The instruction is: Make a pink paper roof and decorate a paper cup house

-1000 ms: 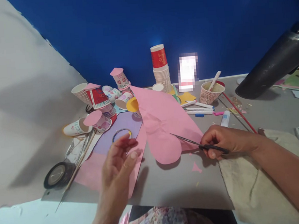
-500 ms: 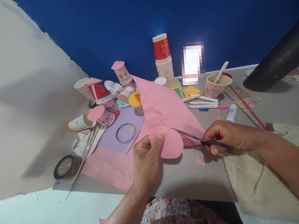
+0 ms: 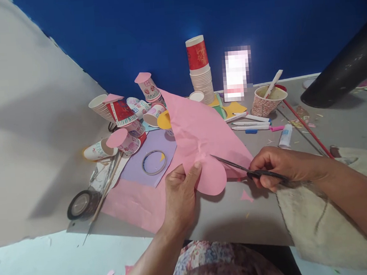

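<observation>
The left hand (image 3: pixel 178 194) pinches the near edge of the pink paper (image 3: pixel 202 140), thumb on top and fingers tucked beneath, just beside the rounded lobe already cut in the sheet; the right hand (image 3: pixel 275 166) is closed through the handles of the black scissors (image 3: pixel 245 171), whose blades are parted a little and reach leftward into the paper at the notch beside that lobe; the sheet rises from the two grips and leans away toward the cups; just beyond the left thumb lies a ring of clear tape (image 3: pixel 154 162) on a purple sheet (image 3: pixel 141 165); below the scissors a small pink scrap (image 3: pixel 246 197) rests on the grey board (image 3: pixel 233 222); past the right knuckles lie markers (image 3: pixel 250 124) and a glue tube (image 3: pixel 285 136).
</observation>
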`<state>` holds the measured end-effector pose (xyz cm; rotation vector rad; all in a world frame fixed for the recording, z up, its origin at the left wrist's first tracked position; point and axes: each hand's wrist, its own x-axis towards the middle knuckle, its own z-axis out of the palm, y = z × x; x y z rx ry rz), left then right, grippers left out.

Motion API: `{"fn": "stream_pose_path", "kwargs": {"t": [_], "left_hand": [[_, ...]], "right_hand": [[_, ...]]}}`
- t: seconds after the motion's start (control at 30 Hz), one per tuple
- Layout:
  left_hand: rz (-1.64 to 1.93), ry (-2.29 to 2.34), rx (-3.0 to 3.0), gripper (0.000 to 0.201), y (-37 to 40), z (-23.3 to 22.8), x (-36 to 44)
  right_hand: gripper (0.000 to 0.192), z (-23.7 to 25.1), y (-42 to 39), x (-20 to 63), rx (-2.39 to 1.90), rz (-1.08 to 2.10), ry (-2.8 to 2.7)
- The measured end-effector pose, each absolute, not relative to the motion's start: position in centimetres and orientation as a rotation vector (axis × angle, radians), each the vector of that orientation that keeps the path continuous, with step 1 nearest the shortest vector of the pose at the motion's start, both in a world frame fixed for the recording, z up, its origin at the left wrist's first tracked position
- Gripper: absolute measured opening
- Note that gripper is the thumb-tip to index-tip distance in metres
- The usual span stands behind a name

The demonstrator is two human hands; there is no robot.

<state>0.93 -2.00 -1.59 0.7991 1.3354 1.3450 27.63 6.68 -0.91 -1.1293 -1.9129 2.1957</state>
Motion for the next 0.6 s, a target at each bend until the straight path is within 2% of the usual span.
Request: {"fn": "stream_pose_path", "kwargs": {"t": [0.6], "left_hand": [[1.310,1.355,0.843,0.036,-2.2,-1.6,1.0]], "right_hand": [[0.064,-2.2,6.8,28.1,-1.102,2.227,-1.890]]}}
